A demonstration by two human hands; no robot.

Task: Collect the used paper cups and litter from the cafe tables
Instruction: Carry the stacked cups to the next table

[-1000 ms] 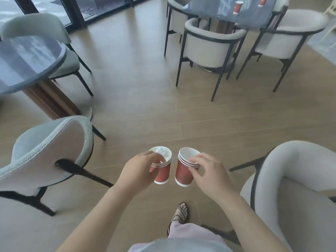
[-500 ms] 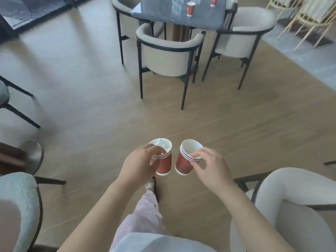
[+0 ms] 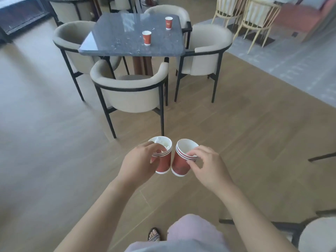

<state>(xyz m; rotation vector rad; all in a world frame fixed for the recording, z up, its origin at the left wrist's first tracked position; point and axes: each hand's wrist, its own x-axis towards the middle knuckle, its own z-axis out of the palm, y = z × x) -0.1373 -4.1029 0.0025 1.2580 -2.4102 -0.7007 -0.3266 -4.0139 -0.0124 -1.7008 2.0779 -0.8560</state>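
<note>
My left hand [image 3: 139, 163] grips a stack of red paper cups [image 3: 164, 163] whose top cup holds crumpled white tissue [image 3: 163, 142]. My right hand [image 3: 207, 169] pinches the rim of a second stack of red cups [image 3: 180, 164], empty inside and tilted left. The two stacks hang side by side above the wooden floor, almost touching. Ahead stands a dark stone table [image 3: 116, 39] with two red paper cups on it, one near the middle [image 3: 147, 38] and one farther back [image 3: 168, 23]. Small white scraps [image 3: 153, 29] lie between those two cups.
Beige armchairs surround the table: one directly in front of me [image 3: 129, 91], one on the right [image 3: 205, 51], one on the left [image 3: 72, 37]. Pale wooden chairs [image 3: 254, 15] stand at the back right. Another armchair [image 3: 316, 235] sits at my right. Wood floor stretches left.
The view has swung and moved forward, so the table with two cups now lies straight ahead and closer. Both hands keep holding their cup stacks in the same pose.
</note>
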